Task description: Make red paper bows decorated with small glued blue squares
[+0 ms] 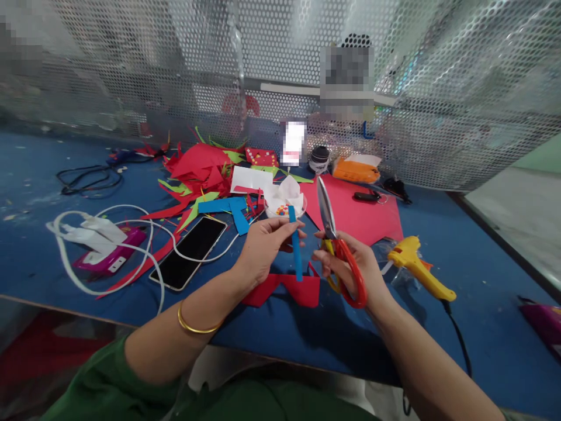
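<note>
Between the thumb and fingers of my left hand (274,242) a narrow blue strip (297,248) hangs upright. My right hand (355,263) grips a pair of scissors (326,207) by red and yellow handles, blades pointing up and appearing closed. The strip and the scissors are apart. Below my hands, a red cut-out shaped like glasses (302,290) lies near the table's front edge; my left wrist hides part of it. Just beyond my left hand is a clear bowl (302,210) with white tissue and small colourful pieces.
On the blue table (438,222), a yellow glue gun (421,269) lies right, its cord trailing forward. A phone (190,251), white cables and a purple power strip (116,254) lie left. Behind are red paper scraps (201,164), a red sheet (359,216) and a perforated metal screen (175,58).
</note>
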Action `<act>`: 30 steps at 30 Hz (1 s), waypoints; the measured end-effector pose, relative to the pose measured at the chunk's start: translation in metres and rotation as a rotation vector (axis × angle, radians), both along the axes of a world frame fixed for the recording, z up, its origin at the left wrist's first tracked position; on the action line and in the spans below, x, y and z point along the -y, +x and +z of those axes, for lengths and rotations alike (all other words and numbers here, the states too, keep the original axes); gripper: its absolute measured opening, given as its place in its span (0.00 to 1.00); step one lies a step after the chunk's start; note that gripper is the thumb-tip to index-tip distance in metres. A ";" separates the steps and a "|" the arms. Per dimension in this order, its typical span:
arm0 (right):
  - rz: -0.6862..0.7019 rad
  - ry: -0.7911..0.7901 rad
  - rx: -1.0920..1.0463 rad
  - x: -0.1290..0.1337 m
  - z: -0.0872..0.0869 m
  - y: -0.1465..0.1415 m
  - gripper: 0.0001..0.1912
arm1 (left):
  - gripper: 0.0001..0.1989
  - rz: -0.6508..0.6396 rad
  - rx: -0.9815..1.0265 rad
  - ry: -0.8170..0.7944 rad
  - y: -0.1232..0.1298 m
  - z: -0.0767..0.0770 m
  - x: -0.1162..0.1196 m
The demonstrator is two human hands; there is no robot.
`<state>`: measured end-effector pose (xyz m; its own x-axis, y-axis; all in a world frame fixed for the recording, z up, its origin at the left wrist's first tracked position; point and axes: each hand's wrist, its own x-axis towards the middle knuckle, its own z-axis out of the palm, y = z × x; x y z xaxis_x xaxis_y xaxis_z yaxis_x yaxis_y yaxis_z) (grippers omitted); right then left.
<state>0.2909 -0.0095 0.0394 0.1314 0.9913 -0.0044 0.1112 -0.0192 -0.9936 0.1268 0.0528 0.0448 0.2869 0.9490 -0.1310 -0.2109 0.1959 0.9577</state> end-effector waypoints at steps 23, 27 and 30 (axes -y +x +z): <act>-0.088 0.074 -0.036 -0.001 0.003 0.005 0.20 | 0.05 -0.364 -0.243 0.069 0.003 0.005 0.008; -0.100 0.076 -0.041 -0.001 0.003 0.002 0.20 | 0.04 -0.373 -0.233 0.108 0.002 0.001 0.008; -0.130 0.111 -0.032 0.000 0.004 0.002 0.21 | 0.06 -0.353 -0.211 0.069 0.001 0.001 0.007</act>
